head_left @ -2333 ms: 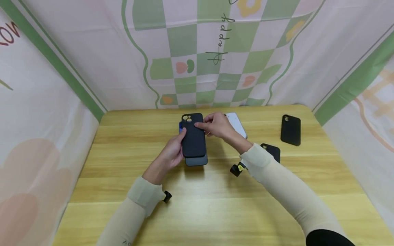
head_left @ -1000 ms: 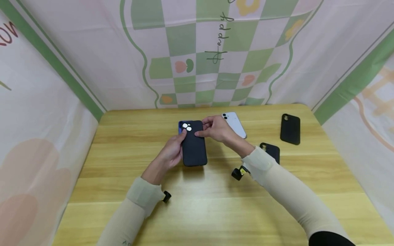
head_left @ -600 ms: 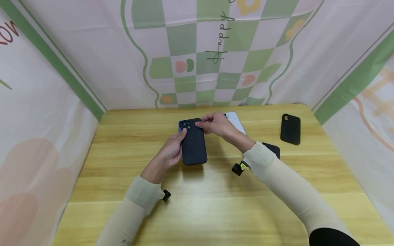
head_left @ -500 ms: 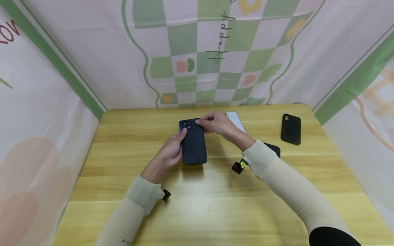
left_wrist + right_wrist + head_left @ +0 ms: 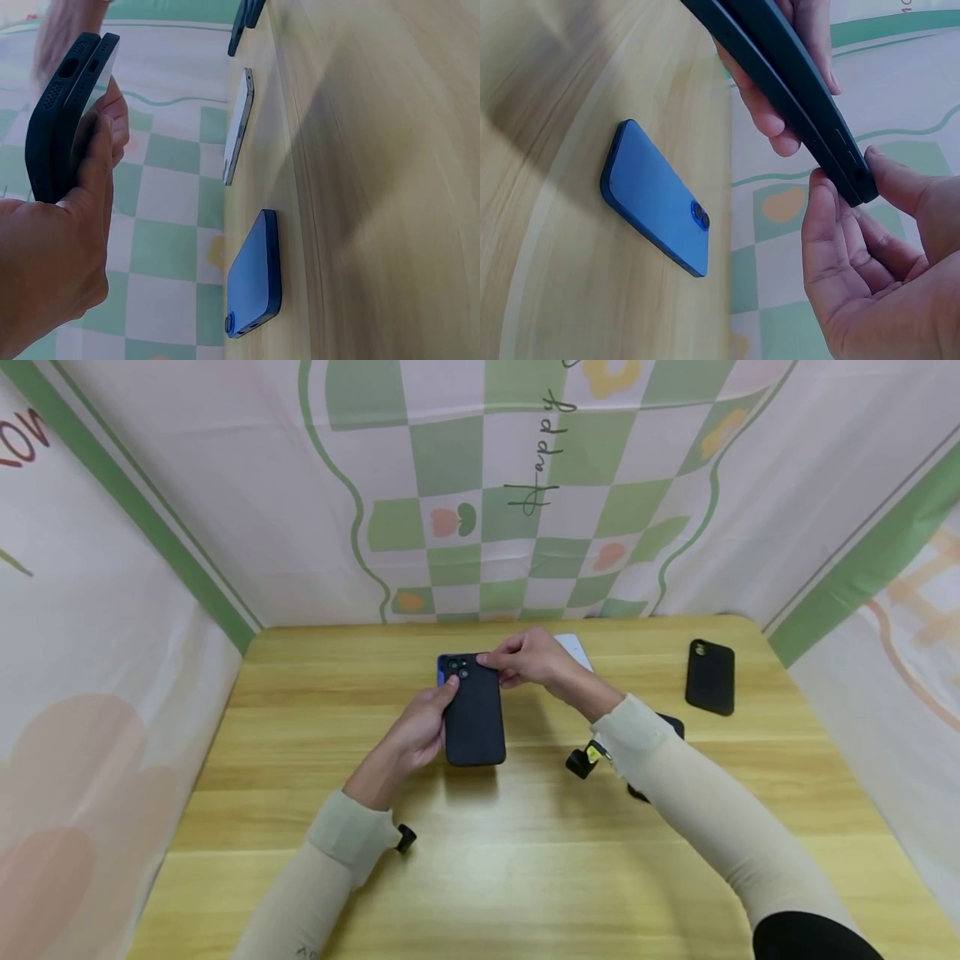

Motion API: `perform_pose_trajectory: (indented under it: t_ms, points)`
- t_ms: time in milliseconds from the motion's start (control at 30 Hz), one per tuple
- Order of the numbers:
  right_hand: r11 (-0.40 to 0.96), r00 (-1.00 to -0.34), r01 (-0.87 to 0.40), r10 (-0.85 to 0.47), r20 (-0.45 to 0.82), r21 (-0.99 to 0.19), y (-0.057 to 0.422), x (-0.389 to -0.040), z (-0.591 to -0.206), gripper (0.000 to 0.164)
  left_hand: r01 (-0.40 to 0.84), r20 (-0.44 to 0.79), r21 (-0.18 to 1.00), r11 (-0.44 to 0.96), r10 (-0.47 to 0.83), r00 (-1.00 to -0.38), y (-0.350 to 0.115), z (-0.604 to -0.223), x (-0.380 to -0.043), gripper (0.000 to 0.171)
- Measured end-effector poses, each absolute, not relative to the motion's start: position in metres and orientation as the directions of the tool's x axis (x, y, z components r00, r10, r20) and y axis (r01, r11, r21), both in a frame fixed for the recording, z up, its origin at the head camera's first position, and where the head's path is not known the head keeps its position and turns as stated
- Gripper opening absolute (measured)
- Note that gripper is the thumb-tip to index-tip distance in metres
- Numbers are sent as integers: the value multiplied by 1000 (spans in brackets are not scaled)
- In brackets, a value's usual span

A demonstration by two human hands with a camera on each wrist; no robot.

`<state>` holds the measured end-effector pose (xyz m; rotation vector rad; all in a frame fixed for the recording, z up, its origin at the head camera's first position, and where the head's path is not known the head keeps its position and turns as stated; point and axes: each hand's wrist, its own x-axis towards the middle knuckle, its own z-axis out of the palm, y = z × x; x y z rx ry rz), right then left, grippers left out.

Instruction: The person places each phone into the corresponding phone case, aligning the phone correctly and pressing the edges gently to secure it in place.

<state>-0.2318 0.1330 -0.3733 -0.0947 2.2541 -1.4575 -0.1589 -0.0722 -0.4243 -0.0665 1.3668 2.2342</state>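
Pale sleeves (image 5: 682, 802) are running out of the frame at its lower edge, the left one's printed lettering being cut short there. A person's left hand (image 5: 420, 722) is holding a dark smartphone (image 5: 81, 97) and a black phone case (image 5: 476, 718) together above the bench (image 5: 480, 877), thumb beside the camera cutout; the rest of its grip is largely hiding behind them from the head view. The right hand (image 5: 531, 658) is pinching their upper right corner between thumb and fingers. Both wrist views are showing a seam between the two layers; how fully they are fitting together is hard to tell. A black flat piece (image 5: 674, 724) is lying mostly hidden under the right sleeve. Beyond, a blue smartphone (image 5: 656, 195) is resting on the bench, only a blue sliver showing in the head view. A white smartphone (image 5: 575, 652) is lying partly covered by the right hand, while another black phone case (image 5: 710, 677) is resting at far right. A checked cloth backdrop (image 5: 506, 560) is hanging behind.
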Motion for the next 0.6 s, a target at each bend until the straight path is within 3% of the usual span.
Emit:
perform_pose_trajectory:
  t_ms: [600]
  points:
    - [351, -888, 212, -320, -329, -912, 135, -232, -377, 24, -460, -303, 815, -352, 418, -856, -72, -424, -159, 54]
